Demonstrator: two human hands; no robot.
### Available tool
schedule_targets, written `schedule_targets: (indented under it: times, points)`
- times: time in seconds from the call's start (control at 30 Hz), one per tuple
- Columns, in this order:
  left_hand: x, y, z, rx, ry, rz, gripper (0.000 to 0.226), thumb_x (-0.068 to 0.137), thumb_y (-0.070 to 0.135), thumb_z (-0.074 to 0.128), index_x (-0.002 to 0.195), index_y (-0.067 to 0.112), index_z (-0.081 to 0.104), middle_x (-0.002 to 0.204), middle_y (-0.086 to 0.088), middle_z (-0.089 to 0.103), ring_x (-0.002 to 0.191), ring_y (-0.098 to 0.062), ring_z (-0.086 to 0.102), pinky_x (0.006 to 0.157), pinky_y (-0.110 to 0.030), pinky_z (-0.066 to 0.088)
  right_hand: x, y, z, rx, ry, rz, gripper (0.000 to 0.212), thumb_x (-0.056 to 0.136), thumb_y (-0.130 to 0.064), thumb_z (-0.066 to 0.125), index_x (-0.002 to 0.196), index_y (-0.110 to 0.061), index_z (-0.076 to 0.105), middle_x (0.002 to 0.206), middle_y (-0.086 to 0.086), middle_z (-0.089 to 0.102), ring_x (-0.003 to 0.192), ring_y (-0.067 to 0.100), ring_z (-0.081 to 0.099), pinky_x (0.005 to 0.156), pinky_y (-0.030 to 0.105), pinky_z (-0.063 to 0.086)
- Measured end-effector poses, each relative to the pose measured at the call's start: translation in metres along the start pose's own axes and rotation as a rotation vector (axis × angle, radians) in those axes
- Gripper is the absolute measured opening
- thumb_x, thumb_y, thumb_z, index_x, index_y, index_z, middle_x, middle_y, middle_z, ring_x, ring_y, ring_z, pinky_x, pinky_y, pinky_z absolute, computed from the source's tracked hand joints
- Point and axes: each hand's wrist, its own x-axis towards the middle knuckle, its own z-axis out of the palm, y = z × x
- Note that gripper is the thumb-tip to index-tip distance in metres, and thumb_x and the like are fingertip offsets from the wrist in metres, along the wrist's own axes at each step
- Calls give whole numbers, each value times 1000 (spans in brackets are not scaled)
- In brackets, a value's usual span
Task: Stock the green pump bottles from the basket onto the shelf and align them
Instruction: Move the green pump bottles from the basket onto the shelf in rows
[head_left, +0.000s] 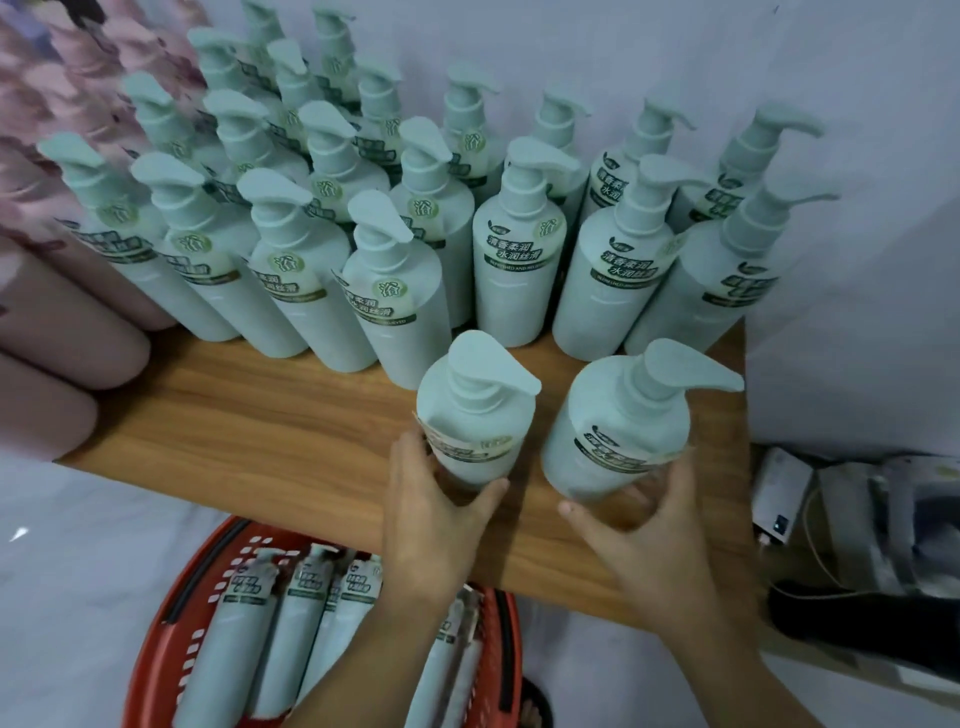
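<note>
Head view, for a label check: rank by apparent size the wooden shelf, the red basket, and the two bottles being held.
1. Shelf.
2. Basket, partly cut off.
3. The two held bottles look alike; the right seems bigger, perhaps only by nearness.

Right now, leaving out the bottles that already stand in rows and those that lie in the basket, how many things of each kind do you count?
Green pump bottles in the hands: 2, the left bottle held by the left hand, the right bottle by the right hand
Red basket: 1
Wooden shelf: 1
Total: 4
</note>
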Motion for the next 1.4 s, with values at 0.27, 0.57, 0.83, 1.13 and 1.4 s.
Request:
schedule_targets:
  times: [0.27, 0.57, 0.83, 1.13, 1.4]
  points:
    - [28, 13, 23, -87, 39, -81, 77, 62, 16, 92, 123, 31, 46, 118, 17, 60, 103, 21, 55, 79, -6, 50, 26, 6, 9, -36, 21, -35, 87, 65, -48, 90, 138, -44, 45, 134, -24, 58, 120, -3, 58, 96, 30, 55]
    - [56, 33, 44, 105, 194, -80, 69, 59, 33, 93, 111, 25, 50, 117, 7, 49, 98, -6, 61, 84, -28, 54, 72, 2, 25, 39, 43, -69, 89, 67, -39, 88, 143, -40, 42, 140, -16, 54, 131, 6, 53, 102, 40, 52]
    - [57, 28, 51, 29, 230, -186, 68, 57, 35, 93, 108, 23, 50, 112, 3, 58, 101, -18, 64, 88, -43, 55, 78, 7, 30, 28, 34, -55, 90, 67, -40, 87, 143, -43, 39, 140, -18, 55, 128, 1, 55, 102, 34, 52]
    - [26, 113, -53, 182, -17, 155, 38, 75, 41, 75, 106, 41, 53, 94, 13, 59, 80, -7, 64, 65, -25, 55, 54, -55, -8, -128, 50, -112, 106, 67, -51, 86, 152, -49, 22, 150, -23, 41, 136, -2, 43, 106, 33, 44]
    - [112, 223, -78, 833, -430, 731, 54, 79, 42, 71, 130, 30, 54, 125, 7, 56, 113, -17, 53, 85, -28, 39, 94, -185, -42, -694, -61, -502, 58, 76, -69, 58, 128, -43, 52, 121, -20, 58, 107, 3, 59, 86, 39, 52]
